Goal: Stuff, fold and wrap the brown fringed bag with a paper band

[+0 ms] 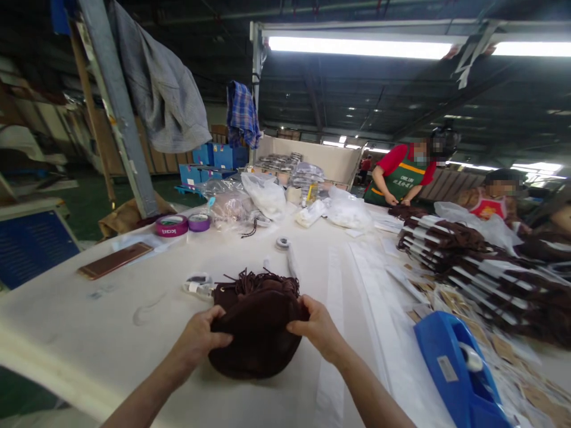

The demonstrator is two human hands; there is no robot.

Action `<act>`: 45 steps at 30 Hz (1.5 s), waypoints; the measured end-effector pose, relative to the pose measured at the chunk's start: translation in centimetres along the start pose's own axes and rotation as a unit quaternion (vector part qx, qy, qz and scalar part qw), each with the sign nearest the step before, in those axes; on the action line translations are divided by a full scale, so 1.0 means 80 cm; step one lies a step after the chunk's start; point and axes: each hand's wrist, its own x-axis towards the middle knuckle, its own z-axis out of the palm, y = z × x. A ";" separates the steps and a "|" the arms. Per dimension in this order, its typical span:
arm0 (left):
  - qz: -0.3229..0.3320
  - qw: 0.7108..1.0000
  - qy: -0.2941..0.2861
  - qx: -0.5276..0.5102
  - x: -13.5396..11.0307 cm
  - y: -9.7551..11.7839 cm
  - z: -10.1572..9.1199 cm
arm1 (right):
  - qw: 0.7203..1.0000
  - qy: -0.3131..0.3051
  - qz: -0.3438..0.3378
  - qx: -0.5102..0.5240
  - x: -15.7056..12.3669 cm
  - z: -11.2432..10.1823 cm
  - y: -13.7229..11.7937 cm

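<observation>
A dark brown bag (256, 333) with a rounded bottom and a fringe along its top edge is between my hands, over the white table (147, 362). My left hand (203, 333) pinches its left side between thumb and fingers. On the opposite side, my right hand (319, 327) grips the edge in the same way. Just behind the bag's left corner lies a small clear plastic piece with a white label (198, 286). A small roll of tape (282, 242) sits farther back. The bag's underside is hidden.
At left lie a phone (116, 260), a magenta tape roll (172, 226) and a purple one (198, 222). Plastic bags (265, 196) cover the back. A blue tape dispenser (455, 362) stands at right, before stacked brown bags (486, 279). Two co-workers (399, 175) are beyond.
</observation>
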 end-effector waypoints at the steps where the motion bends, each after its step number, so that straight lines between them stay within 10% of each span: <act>1: 0.000 1.000 0.022 -0.005 0.005 0.001 -0.001 | 1.000 0.001 0.005 0.014 0.001 0.000 0.003; 8: 0.035 0.990 0.131 0.030 0.011 -0.017 -0.003 | 0.997 0.067 -0.014 -0.022 0.009 0.010 0.030; 16: 0.032 0.992 -0.100 -0.064 -0.012 -0.008 -0.053 | 0.996 0.002 0.011 0.083 -0.020 0.013 0.027; 33: -0.007 0.990 0.012 -0.140 -0.008 -0.037 -0.009 | 0.972 0.081 0.033 0.217 -0.004 0.029 0.027; 45: 0.052 0.972 0.204 0.105 -0.001 -0.049 0.005 | 0.977 0.213 0.013 -0.027 -0.013 0.027 0.045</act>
